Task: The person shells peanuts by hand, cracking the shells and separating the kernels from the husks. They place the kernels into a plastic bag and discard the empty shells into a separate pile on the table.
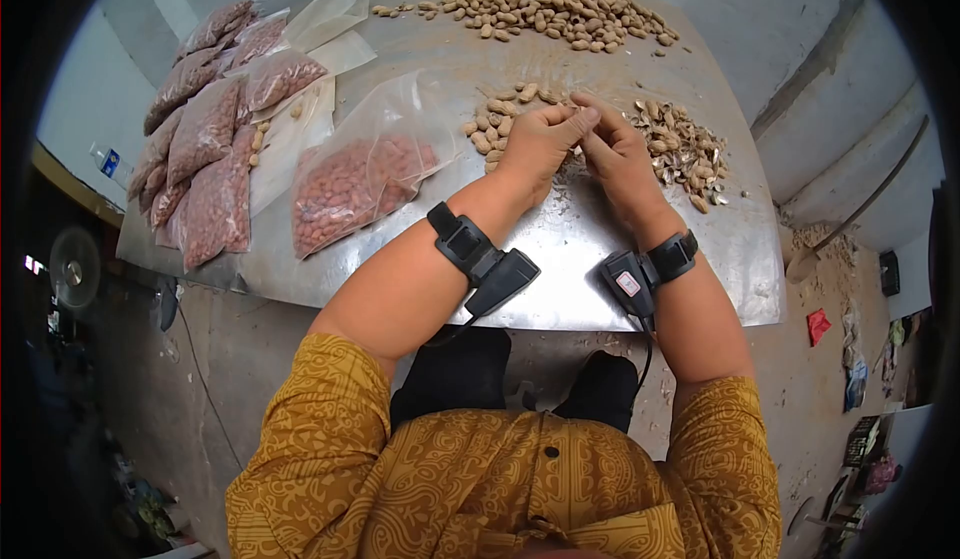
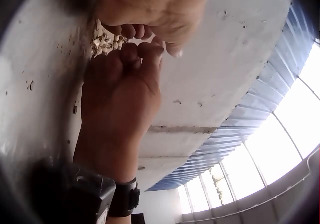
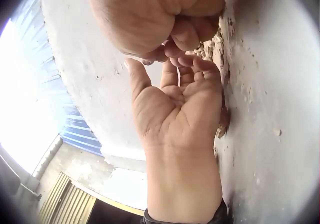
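My left hand (image 1: 541,146) and right hand (image 1: 622,162) meet fingertip to fingertip over the metal table, between heaps of peanuts. In the right wrist view the left hand (image 3: 177,99) shows its palm, with thumb held apart and fingers bent towards the other hand. The right hand (image 2: 120,94) has bent fingers in the left wrist view, its thumb and forefinger close together. Whatever lies between the fingertips is hidden, so I cannot tell what they hold. Unshelled peanuts (image 1: 492,129) lie beside the left hand; broken peanut shells (image 1: 690,149) lie beside the right.
A larger heap of peanuts (image 1: 560,4) covers the table's far side. An open clear bag of red peanut kernels (image 1: 345,189) stands left of my left forearm. Several filled bags (image 1: 205,139) are piled at the left edge. The metal table (image 1: 560,279) ends just before my body.
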The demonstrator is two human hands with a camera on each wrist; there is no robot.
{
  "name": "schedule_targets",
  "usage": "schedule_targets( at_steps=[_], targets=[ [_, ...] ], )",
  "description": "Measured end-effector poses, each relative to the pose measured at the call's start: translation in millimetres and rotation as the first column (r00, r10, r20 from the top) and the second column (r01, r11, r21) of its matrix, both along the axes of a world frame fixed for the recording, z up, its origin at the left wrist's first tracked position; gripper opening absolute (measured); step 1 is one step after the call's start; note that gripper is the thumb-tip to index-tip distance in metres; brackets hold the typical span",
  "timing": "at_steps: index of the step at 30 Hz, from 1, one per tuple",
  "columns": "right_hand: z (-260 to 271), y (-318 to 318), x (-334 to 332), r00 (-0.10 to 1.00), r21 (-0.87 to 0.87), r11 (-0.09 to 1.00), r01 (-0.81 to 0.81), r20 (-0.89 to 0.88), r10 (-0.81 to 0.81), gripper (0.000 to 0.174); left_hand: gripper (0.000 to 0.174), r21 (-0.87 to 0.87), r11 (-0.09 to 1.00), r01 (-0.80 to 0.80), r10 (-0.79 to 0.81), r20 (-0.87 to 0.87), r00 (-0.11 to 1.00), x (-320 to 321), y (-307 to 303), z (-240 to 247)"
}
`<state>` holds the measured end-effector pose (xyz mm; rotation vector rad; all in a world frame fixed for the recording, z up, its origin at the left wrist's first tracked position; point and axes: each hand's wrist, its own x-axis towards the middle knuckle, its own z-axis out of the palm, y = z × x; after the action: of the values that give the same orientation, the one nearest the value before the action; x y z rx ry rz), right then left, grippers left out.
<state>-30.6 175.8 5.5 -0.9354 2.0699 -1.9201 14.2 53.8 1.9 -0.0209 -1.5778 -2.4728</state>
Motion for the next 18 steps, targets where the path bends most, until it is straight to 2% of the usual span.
schedule_targets(
  at_steps=[2, 5, 8, 14, 17, 18],
  targets=[
    [-0.4, 1.2, -2.0, 0.994, 0.038, 0.999, -0.025, -0.103, 0.029, 0.033, 0.024, -0.047, 0.999, 0.010, -0.009, 0.018, 1.000, -1.6, -2.2, -1.7],
    [2.4, 2.5, -1.9, 0.993, -0.005, 0.995, -0.097, -0.061, 0.097, 0.035, 0.025, -0.072, 0.996, 0.045, -0.044, 0.024, 0.999, -5.1, -10.4, -5.1],
    [9.3, 6.7, 2.4, 0.979, -0.067, 0.987, -0.143, 0.135, 0.151, 0.036, 0.027, -0.074, 0.997, 0.015, -0.021, -0.077, 0.997, -4.3, -6.5, -3.7],
    [9.5, 3.6, 7.1, 0.927, -0.244, 0.962, -0.123, 0.318, 0.200, 0.035, 0.030, 0.041, 0.998, 0.043, -0.038, -0.105, 0.994, -1.8, 0.9, -1.8],
    [1.1, 5.3, 1.2, 0.821, -0.464, 0.867, -0.182, 0.414, 0.394, 0.034, 0.032, 0.105, 0.993, 0.055, -0.049, -0.062, 0.997, 3.5, 0.0, 4.3],
    [1.3, 4.5, 1.8, 0.811, -0.496, 0.851, -0.176, 0.417, 0.411, 0.034, 0.031, 0.091, 0.995, 0.038, -0.033, -0.055, 0.998, 3.3, 0.1, 3.9]
  ],
)
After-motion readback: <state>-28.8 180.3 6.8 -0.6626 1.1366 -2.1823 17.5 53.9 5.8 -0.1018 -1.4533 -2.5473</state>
